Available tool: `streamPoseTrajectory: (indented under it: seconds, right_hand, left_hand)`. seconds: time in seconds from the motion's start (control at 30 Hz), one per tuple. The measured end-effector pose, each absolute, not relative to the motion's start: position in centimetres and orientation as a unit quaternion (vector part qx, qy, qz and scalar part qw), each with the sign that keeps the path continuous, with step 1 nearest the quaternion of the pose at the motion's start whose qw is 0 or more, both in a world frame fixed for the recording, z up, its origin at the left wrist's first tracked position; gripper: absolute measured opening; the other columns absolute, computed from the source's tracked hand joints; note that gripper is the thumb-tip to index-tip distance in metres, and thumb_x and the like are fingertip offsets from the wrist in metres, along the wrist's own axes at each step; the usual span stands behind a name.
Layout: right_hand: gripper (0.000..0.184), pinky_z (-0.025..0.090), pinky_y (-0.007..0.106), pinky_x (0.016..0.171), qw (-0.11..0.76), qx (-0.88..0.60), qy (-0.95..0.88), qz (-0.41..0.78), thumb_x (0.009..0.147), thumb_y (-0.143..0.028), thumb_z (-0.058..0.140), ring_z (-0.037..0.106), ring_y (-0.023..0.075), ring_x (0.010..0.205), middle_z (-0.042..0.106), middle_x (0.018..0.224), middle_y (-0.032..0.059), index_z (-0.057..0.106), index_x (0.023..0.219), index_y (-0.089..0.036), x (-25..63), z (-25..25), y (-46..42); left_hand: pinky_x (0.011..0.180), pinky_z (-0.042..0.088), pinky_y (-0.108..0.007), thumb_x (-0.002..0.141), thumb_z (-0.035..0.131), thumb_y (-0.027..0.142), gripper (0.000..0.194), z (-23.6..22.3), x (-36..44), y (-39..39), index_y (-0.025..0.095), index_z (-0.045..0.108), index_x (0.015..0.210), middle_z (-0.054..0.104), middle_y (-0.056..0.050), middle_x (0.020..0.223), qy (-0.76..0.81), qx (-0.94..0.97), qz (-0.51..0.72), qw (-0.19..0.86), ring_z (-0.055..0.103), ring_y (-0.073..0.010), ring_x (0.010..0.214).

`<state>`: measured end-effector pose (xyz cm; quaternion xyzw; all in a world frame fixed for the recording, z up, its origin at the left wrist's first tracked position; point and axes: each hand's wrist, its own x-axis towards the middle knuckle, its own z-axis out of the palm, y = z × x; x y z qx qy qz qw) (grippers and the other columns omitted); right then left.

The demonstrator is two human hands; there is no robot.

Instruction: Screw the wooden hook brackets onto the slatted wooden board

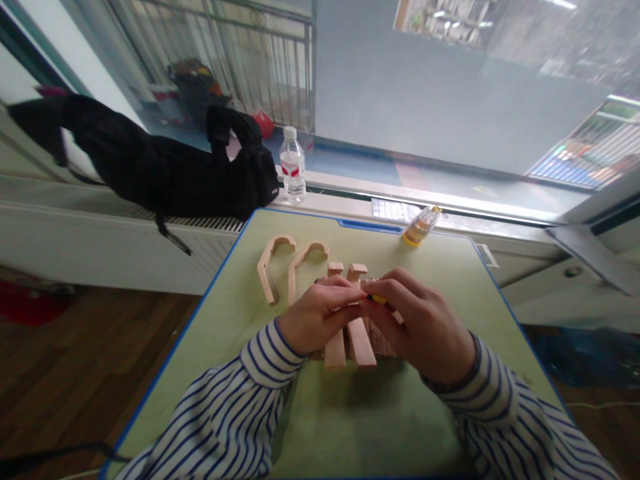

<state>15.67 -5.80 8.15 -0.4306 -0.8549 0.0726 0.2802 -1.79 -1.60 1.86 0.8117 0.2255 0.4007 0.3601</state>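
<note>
My left hand (323, 312) and my right hand (427, 327) meet at the fingertips over the middle of the desk. Between the right fingers shows a small yellow-and-black thing (379, 299), mostly hidden. The left thumb and fingers are pinched together, and what they hold, if anything, cannot be made out. Beneath the hands lie two straight wooden strips (361, 343), side by side, with short blocks at their far ends. A brownish piece under them is largely covered by my hands. To the left lie two curved wooden hooks (265, 273), the nearer one partly behind my left hand.
The pale green desk (225, 360) has a blue edge. A small clear bottle with yellowish liquid (421, 227) stands tilted in view at the far right. Behind the desk, a water bottle (293, 167) and a black bag (175, 170) rest on the sill by the window.
</note>
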Motion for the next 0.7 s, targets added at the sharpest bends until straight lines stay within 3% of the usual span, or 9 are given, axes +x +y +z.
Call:
streamPoseTrajectory:
  seconds: [0.17,0.3,0.4,0.6,0.7]
  right_hand:
    - [0.017,0.045,0.026,0.064,0.278,-0.432,-0.854,0.083,0.089,-0.022,0.046,0.054,0.0117,0.072,0.057,0.086,0.0046,0.057,0.099,-0.015,15.6,8.1,-5.8]
    - [0.016,0.044,0.026,0.063,0.260,-0.446,-0.852,0.083,0.089,-0.023,0.045,0.053,0.0116,0.071,0.056,0.084,0.0036,0.057,0.097,-0.017,15.4,8.3,-5.7]
    - [0.016,0.046,0.026,0.063,0.246,-0.455,-0.851,0.093,0.089,-0.026,0.046,0.054,0.0116,0.070,0.056,0.086,0.0040,0.057,0.097,-0.017,15.3,8.5,-5.5]
    - [0.032,0.048,0.030,0.079,0.219,-0.413,-0.877,0.117,0.088,-0.025,0.048,0.058,0.0157,0.094,0.058,0.114,0.0052,0.050,0.120,-0.021,15.7,9.7,-5.2]
    - [0.024,0.048,0.029,0.080,0.207,-0.399,-0.884,0.128,0.090,-0.020,0.043,0.059,0.0141,0.092,0.060,0.108,0.0045,0.056,0.110,-0.020,15.8,10.0,-5.2]
  left_hand:
    - [0.083,0.047,-0.030,0.086,0.056,0.023,0.022,1.7,-1.7,-1.9,0.017,0.065,0.106,0.066,-0.006,0.092,0.251,0.808,0.409,0.343,0.058,-0.0163,0.089]
    - [0.078,0.049,-0.031,0.080,0.065,0.029,0.022,1.6,-1.7,-2.0,0.017,0.069,0.097,0.066,-0.007,0.085,0.282,0.800,0.435,0.302,0.060,-0.0167,0.081]
    - [0.077,0.050,-0.030,0.082,0.062,0.029,0.019,1.6,-1.7,-1.9,0.017,0.070,0.094,0.066,-0.006,0.080,0.282,0.804,0.440,0.282,0.060,-0.0154,0.077]
    - [0.074,0.050,-0.027,0.081,0.063,0.029,0.019,1.3,-2.0,-1.8,0.017,0.070,0.094,0.065,-0.006,0.082,0.290,0.798,0.443,0.289,0.060,-0.0151,0.078]
    - [0.074,0.049,-0.027,0.081,0.063,0.028,0.017,1.4,-2.1,-1.8,0.016,0.071,0.090,0.065,-0.007,0.083,0.288,0.800,0.431,0.303,0.060,-0.0150,0.079]
